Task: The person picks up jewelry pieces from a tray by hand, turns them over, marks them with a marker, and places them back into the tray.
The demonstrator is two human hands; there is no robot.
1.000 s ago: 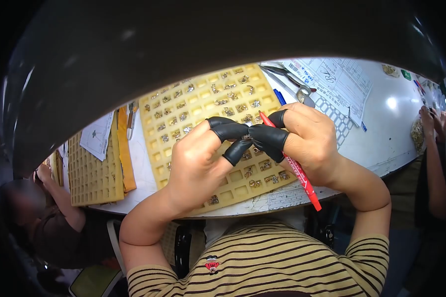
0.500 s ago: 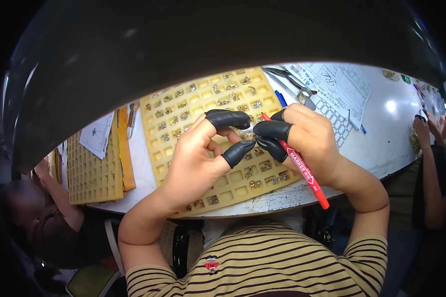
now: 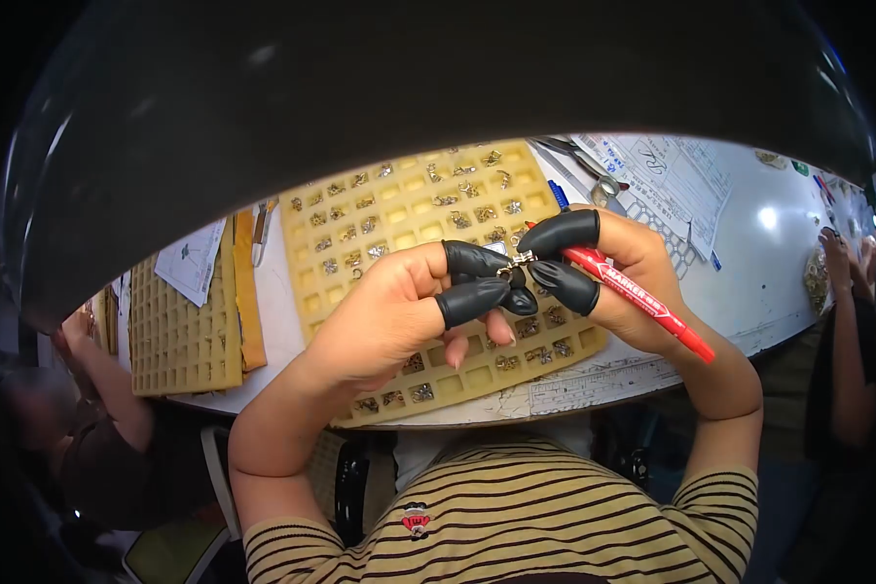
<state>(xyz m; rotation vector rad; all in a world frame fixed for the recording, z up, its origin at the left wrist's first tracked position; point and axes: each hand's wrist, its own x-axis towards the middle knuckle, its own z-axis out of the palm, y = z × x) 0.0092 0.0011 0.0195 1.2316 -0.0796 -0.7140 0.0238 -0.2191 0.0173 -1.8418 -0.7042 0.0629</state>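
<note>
A small metal jewellery piece (image 3: 518,262) is pinched between my two hands above a yellow compartment tray (image 3: 407,209). My left hand (image 3: 409,295), with black covers on its fingertips, grips the left end of the piece. My right hand (image 3: 613,268), also in black fingertip covers, holds the right end between thumb and finger. A red marker (image 3: 642,300) lies across the right hand, held in it, its lower end pointing down to the right. Many of the tray's compartments hold small shiny metal pieces.
At the left are another yellow tray (image 3: 177,336) and a paper sheet (image 3: 191,261). Pliers (image 3: 566,156), printed papers (image 3: 667,175) and a blue pen (image 3: 559,194) lie beyond my right hand. A ruler (image 3: 594,382) lies near the front edge. Parts of other people show at both sides.
Both hands have shifted slightly right, and the jewellery piece now shows more clearly between the fingertips. The marker has swung to a flatter angle, its far end higher and further right.
</note>
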